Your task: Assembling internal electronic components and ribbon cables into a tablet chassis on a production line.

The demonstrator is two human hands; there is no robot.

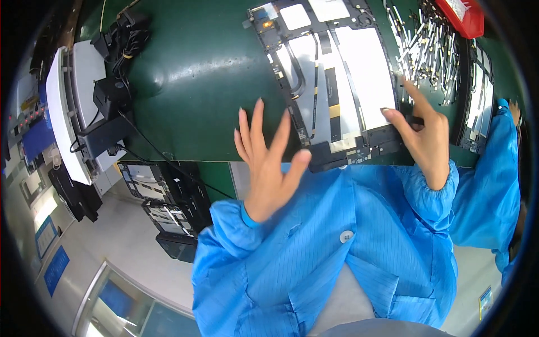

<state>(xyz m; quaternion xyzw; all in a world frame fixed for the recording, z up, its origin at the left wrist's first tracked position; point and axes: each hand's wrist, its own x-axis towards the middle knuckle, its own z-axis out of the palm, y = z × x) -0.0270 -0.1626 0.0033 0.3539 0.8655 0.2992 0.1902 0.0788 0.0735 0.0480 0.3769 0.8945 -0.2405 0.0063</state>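
Note:
A flat black-framed electronic device panel (368,76) lies in front of me, its near edge jutting a little past the table's front edge. White and silver sheets, dark flat cables and small connectors cover its face. My left hand (269,174) is open beside its near left corner, fingers spread, thumb close to the frame. On the right edge of the panel, my right hand (426,132) has its thumb on the face and its index finger stretched out past the side. The curled fingers of that hand are partly hidden, and a small dark piece shows by its thumb.
Many thin strip cables (429,48) lie heaped at the back right, near a red bin (465,17). Another panel (479,101) and a co-worker's blue sleeve (488,180) are farther right. White equipment (70,112) with black cables stands left; stacked panels (168,216) sit below table level.

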